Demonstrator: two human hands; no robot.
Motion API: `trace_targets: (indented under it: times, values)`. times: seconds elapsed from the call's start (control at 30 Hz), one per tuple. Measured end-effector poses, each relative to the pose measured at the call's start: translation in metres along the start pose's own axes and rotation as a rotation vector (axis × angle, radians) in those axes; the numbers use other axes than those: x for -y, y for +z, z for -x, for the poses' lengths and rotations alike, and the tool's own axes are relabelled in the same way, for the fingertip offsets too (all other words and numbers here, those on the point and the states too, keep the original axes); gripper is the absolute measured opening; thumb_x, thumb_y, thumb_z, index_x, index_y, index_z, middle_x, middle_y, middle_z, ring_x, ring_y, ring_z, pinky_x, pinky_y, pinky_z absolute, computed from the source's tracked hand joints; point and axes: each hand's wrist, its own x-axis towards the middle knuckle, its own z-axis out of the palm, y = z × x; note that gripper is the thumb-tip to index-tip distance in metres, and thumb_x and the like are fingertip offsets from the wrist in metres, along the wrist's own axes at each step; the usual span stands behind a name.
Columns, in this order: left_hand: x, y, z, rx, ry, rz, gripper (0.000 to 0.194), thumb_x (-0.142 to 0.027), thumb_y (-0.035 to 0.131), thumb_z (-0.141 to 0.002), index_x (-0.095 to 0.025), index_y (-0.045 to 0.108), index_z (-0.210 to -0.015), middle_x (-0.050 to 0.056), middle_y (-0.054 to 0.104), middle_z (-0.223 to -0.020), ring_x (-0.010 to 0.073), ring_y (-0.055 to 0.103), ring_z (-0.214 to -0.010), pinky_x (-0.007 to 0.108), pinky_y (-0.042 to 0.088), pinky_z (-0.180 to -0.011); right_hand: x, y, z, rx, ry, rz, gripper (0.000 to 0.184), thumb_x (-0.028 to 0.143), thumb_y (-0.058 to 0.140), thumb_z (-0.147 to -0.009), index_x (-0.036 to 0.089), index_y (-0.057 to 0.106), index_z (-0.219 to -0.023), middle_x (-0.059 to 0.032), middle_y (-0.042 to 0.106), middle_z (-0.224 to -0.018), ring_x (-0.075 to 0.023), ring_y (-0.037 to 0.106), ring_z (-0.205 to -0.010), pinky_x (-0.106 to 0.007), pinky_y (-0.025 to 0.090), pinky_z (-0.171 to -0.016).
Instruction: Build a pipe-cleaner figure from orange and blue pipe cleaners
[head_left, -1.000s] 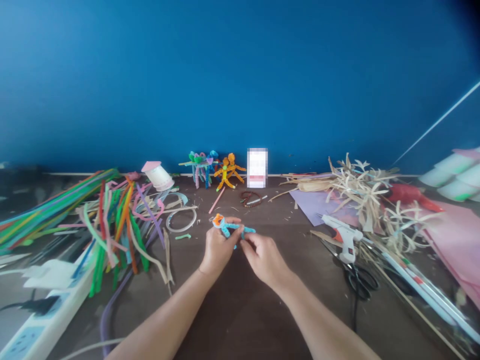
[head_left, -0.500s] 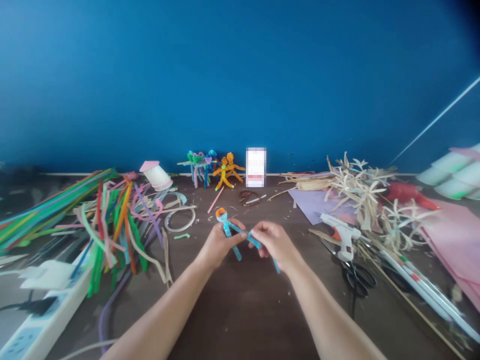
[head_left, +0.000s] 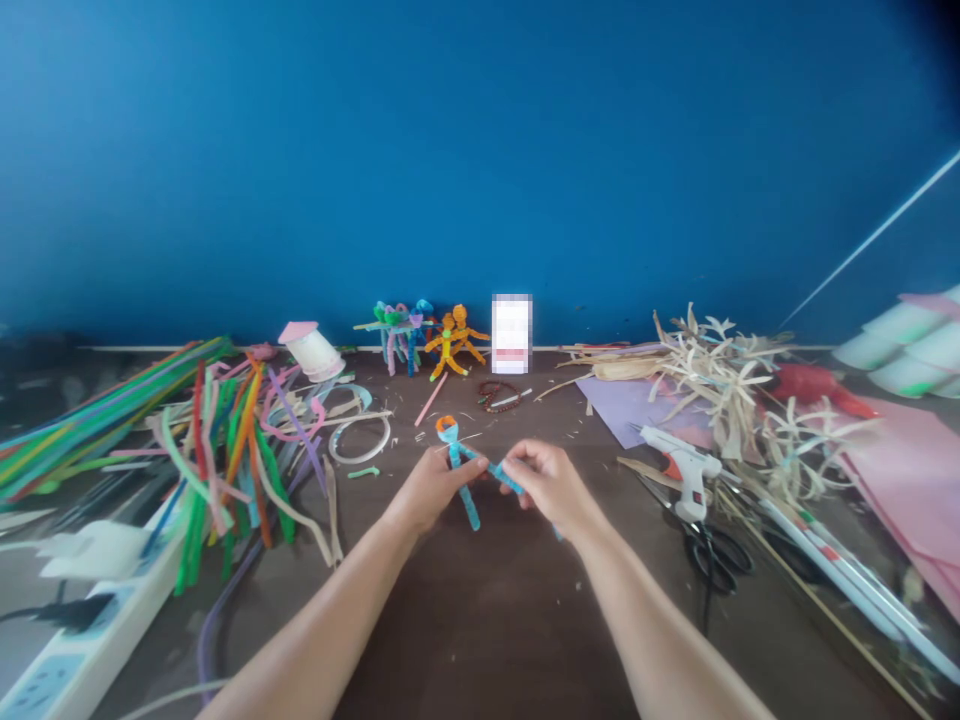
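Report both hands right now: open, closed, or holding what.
Left hand: closed, holding the blue pipe-cleaner figure.
Right hand: closed, pinching the figure's arm.

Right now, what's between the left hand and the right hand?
In the head view, just the blue pipe-cleaner figure's arm, running from the left hand across to the right hand.

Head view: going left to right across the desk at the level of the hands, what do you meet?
Loose pile of coloured pipe cleaners → pale ring → left hand → blue pipe-cleaner figure → right hand → white hot glue gun → dried plant strips → pink paper sheet
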Motion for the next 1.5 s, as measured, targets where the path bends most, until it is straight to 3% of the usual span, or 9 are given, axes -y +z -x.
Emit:
trace_targets:
  times: [0.13,0.23,0.47,0.57,0.8,1.03,1.2,1.37,1.5]
  values:
    - [-0.005,-0.001,0.005,0.151,0.031,0.127,0.02,-0.03,0.067,-0.065,-0.012,0.063,-0.068,0.002,0.059,-0.061,0.011,0.051,-0.06,0.022,0.039,-0.059,0.002,-0.005,-0.001,0.186,0.122,-0.228,0.017,0.032,0.058,-0.069,0.016,0.053,-0.066,0.0001,0.059,-0.046,-0.0092,0.049,-0.037,-0.018,0.038,-0.036]
    - [-0.007,0.003,0.008,0.175,0.018,0.307,0.019,-0.028,0.07,-0.062,-0.011,0.064,-0.067,0.002,0.058,-0.059,0.0105,0.051,-0.058,0.022,0.039,-0.058,0.002,-0.006,-0.001,0.279,0.163,-0.376,0.019,0.033,0.059,-0.067,0.016,0.052,-0.067,0.0001,0.059,-0.044,-0.0086,0.047,-0.032,-0.018,0.036,-0.034]
    - [-0.002,0.016,0.006,-0.036,0.03,0.589,0.019,-0.028,0.072,-0.059,-0.012,0.062,-0.063,0.0,0.057,-0.055,0.0095,0.051,-0.054,0.021,0.04,-0.055,-0.004,0.009,-0.003,0.146,0.132,-0.38,0.024,0.039,0.06,-0.067,0.016,0.051,-0.063,0.0052,0.051,-0.04,-0.0049,0.038,-0.027,-0.016,0.026,-0.03]
    - [0.0,0.019,0.005,-0.158,0.1,0.497,0.02,-0.029,0.069,-0.062,-0.011,0.061,-0.067,0.0,0.058,-0.055,0.0112,0.053,-0.054,0.023,0.042,-0.055,-0.005,0.018,0.0,0.062,0.084,-0.187,0.026,0.04,0.053,-0.072,0.015,0.055,-0.067,0.006,0.048,-0.04,-0.0046,0.036,-0.028,-0.016,0.025,-0.03]
    - [0.0,0.012,0.005,-0.366,0.27,-0.093,0.018,-0.031,0.062,-0.068,-0.013,0.066,-0.074,0.002,0.065,-0.068,0.016,0.057,-0.066,0.025,0.043,-0.063,0.002,0.022,0.008,0.065,-0.099,0.216,0.03,0.031,0.046,-0.078,0.017,0.045,-0.052,0.0049,0.044,-0.041,-0.0058,0.038,-0.036,-0.018,0.028,-0.039]
    - [-0.009,0.003,0.004,-0.224,0.289,-0.25,0.018,-0.031,0.059,-0.07,-0.015,0.067,-0.071,0.003,0.065,-0.069,0.0186,0.057,-0.069,0.026,0.043,-0.063,0.007,0.006,0.012,-0.045,-0.309,0.494,0.024,0.03,0.046,-0.079,0.018,0.057,-0.062,0.0022,0.048,-0.049,-0.0101,0.04,-0.045,-0.021,0.028,-0.046]
    - [-0.013,-0.001,0.005,-0.059,0.261,-0.342,0.017,-0.03,0.057,-0.071,-0.016,0.065,-0.07,0.001,0.06,-0.061,0.0143,0.053,-0.06,0.024,0.041,-0.059,0.015,-0.005,0.014,-0.103,-0.332,0.568,0.018,0.028,0.049,-0.078,0.019,0.061,-0.068,0.0005,0.058,-0.057,-0.0122,0.049,-0.052,-0.022,0.034,-0.053]
    - [-0.012,-0.002,0.009,0.152,0.107,0.037,0.017,-0.029,0.064,-0.066,-0.013,0.063,-0.068,0.002,0.059,-0.061,0.0127,0.051,-0.06,0.023,0.04,-0.059,0.018,-0.014,0.009,-0.032,-0.272,0.303,0.016,0.031,0.056,-0.074,0.018,0.061,-0.068,0.0006,0.06,-0.063,-0.0118,0.052,-0.058,-0.021,0.038,-0.054]
    - [-0.011,0.001,0.011,0.177,0.024,0.32,0.019,-0.029,0.069,-0.062,-0.012,0.062,-0.064,0.001,0.056,-0.057,0.011,0.05,-0.058,0.023,0.04,-0.058,0.007,-0.008,0.003,0.058,-0.14,0.072,0.022,0.037,0.056,-0.074,0.016,0.058,-0.067,0.0044,0.049,-0.05,-0.0068,0.041,-0.041,-0.018,0.031,-0.04]
